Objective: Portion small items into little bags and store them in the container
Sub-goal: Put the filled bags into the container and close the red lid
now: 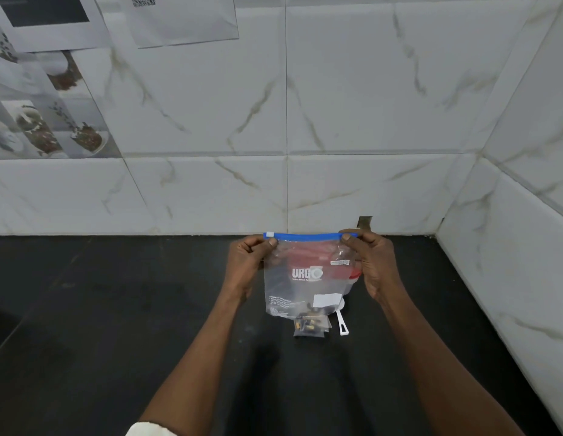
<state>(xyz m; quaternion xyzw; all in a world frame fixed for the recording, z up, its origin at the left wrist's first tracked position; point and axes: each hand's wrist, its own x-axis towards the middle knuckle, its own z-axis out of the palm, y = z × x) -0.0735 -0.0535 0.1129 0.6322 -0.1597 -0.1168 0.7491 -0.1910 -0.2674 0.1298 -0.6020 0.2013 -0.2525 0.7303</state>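
Hands pinch the blue zip strip (308,236) of a clear plastic bag (292,278) above the black counter (116,309), left hand (245,262) and right hand (373,265) at opposite ends. One small filled bag (311,328) lies nearer; storing likely remains.

A person at the counter: the left forearm (192,366) and the right forearm (431,357) are bare. A white sleeve (148,428), bunched in soft folds, shows near the left elbow. Short-trimmed thumbnails show on the left hand (245,265) and the right hand (373,265).

Clear bag (300,278), blue zip strip (308,236); black counter (116,309).
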